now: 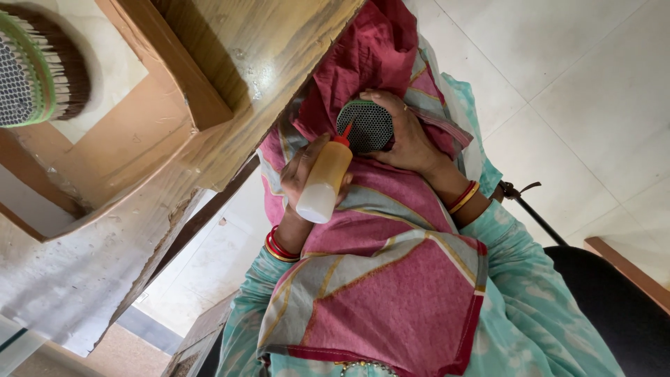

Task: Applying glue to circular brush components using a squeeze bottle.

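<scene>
Now gripping: left fingers clenched around a squeeze bottle, amber liquid inside, red nozzle touching a round bundle of tubes clasped by right fingers. Beyond both, another bundle on the desk.

The one container in sight is a small squeeze bottle, held over the pink cloth on the lap: a soft cylinder, amber in its upper part and milky white toward its base, with a red nozzle (no label shows on it).
</scene>
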